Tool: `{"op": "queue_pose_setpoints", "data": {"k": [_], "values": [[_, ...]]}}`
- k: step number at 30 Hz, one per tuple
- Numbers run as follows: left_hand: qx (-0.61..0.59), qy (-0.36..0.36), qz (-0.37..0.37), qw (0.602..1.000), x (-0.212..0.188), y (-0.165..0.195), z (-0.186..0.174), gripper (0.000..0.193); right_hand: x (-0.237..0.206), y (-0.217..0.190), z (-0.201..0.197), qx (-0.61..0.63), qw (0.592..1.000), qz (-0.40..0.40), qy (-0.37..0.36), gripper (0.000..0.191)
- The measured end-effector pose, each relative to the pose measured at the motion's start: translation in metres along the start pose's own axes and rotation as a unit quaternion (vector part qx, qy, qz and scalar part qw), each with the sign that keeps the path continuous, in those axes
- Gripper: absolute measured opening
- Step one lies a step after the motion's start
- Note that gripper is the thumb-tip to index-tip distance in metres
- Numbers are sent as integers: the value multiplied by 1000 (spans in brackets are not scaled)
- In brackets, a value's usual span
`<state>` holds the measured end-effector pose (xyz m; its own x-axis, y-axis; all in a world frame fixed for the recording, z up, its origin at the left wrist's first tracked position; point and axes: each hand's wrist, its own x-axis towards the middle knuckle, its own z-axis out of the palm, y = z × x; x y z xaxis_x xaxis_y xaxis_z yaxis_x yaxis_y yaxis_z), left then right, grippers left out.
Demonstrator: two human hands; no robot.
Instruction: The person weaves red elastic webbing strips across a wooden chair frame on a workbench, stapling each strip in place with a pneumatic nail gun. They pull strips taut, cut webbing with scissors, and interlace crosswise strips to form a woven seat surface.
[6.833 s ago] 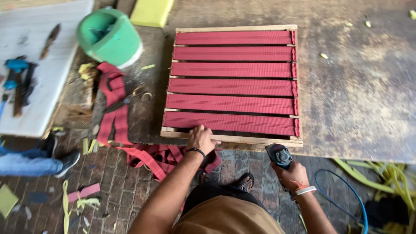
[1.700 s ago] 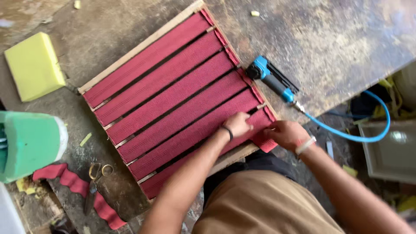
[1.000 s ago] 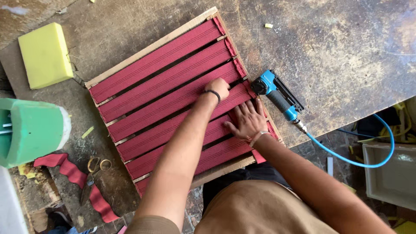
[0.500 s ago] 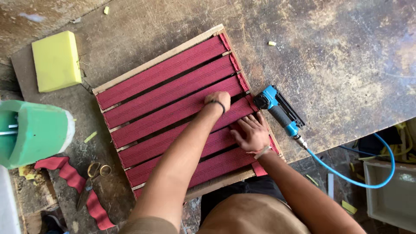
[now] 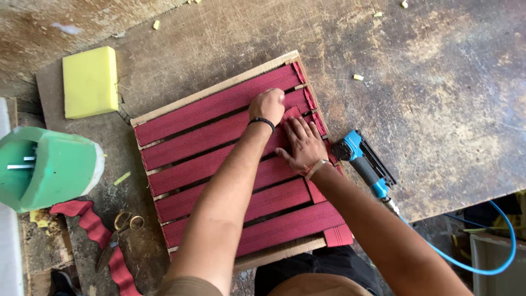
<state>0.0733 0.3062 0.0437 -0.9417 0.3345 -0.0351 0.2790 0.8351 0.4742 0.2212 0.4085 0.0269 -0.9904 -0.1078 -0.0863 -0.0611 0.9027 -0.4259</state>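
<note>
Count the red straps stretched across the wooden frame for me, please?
6 red straps, side by side across the wooden frame, from the far one to the near one; both arms cover parts, so edges are partly hidden.
</note>
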Motion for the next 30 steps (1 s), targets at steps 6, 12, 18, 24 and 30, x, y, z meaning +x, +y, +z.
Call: {"op": "queue_pose_setpoints", "data": {"k": [6, 12, 18, 24, 30], "values": [[52, -301, -22, 952, 56, -45, 34, 37, 15, -4, -7, -66, 991, 37, -110, 98], [44, -415, 42, 908, 78, -61, 51, 39, 33, -1, -5, -83, 988, 37, -127, 95], [177, -233, -5, 956, 35, -33, 29, 19, 14, 21, 18, 138, 967, -64, 202, 39], [84, -16, 38, 996, 36, -34, -4, 9, 18, 19, 20, 136, 939, -24, 315, 30], [-150, 102, -64, 981, 121, -45, 9, 7, 21, 14, 14, 147, 931, -6, 335, 22]]}}
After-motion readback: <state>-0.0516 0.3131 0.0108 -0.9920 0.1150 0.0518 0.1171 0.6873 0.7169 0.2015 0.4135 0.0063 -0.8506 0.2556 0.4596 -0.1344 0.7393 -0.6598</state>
